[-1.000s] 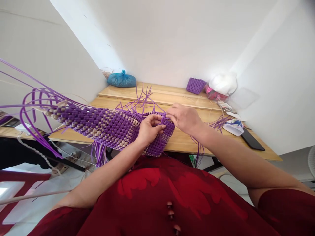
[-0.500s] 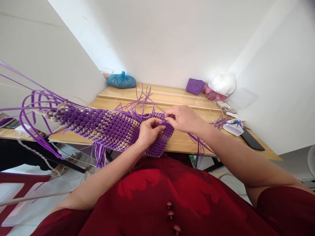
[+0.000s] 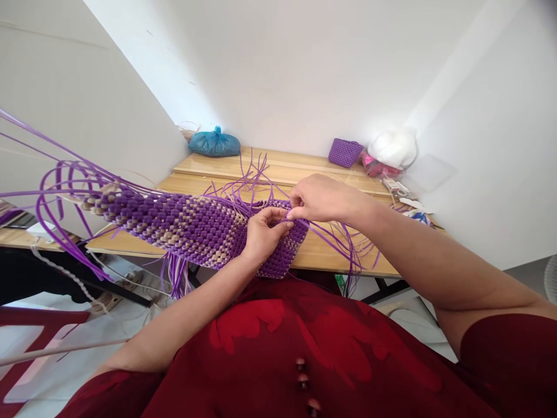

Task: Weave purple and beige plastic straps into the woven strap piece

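A long woven piece (image 3: 183,223) in purple and beige knots stretches from the left to the middle, above the wooden table's (image 3: 322,251) near edge. Loose purple strands (image 3: 65,180) fan out from its left end and top. My left hand (image 3: 261,235) grips the piece's right end, fingers curled around it. My right hand (image 3: 322,198) is just above it, fingers pinched on a purple strand (image 3: 343,238) that trails off to the right and hangs over the table edge.
At the table's back stand a blue plastic bag (image 3: 214,143), a small purple woven basket (image 3: 345,152) and a white bag (image 3: 394,148) over pink items. White walls close in on the left and right. A red chair (image 3: 26,325) and cables lie lower left.
My right hand has lifted slightly and drawn the purple strand taut; my right arm has risen and now covers the items at the table's right. My left hand has kept its grip.
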Action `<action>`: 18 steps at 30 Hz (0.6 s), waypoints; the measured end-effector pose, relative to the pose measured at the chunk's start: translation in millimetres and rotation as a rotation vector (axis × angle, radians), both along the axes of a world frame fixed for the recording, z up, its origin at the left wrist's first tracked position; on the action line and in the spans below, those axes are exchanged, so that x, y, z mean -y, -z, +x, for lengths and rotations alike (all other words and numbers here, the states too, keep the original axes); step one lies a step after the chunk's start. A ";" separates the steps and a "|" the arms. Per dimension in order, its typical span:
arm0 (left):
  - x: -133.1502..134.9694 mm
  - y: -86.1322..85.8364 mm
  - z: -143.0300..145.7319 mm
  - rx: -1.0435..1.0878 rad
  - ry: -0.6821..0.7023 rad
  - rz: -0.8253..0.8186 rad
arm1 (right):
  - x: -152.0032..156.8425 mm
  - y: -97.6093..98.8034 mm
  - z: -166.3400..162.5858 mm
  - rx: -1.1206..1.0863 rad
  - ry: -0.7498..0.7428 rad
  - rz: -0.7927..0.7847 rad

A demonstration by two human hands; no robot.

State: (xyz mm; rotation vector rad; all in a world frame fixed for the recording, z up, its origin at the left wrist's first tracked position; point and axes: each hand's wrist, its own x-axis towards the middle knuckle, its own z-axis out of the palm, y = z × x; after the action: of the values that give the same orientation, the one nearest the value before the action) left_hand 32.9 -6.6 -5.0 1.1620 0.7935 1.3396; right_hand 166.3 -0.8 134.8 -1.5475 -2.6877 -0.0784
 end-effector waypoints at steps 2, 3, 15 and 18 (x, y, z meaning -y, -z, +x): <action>0.1 0.1 -0.3 0.010 0.004 -0.015 | 0.9 -2.1 -6.7 0.021 0.028 -0.012; 0.1 0.4 -0.3 0.017 0.001 -0.026 | 1.9 -2.5 -8.9 0.043 0.041 -0.013; -4.2 -2.4 -2.3 0.076 0.031 -0.131 | 25.6 58.3 13.9 0.005 -0.002 0.374; -5.8 -4.8 -4.1 0.046 0.053 -0.139 | 34.5 84.4 21.2 -0.026 -0.008 0.491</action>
State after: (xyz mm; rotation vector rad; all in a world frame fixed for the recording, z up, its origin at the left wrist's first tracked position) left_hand 28.8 -0.8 -0.2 1.0326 0.8044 1.2436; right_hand 187.4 -35.3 50.4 -1.3654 -2.3992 -0.6565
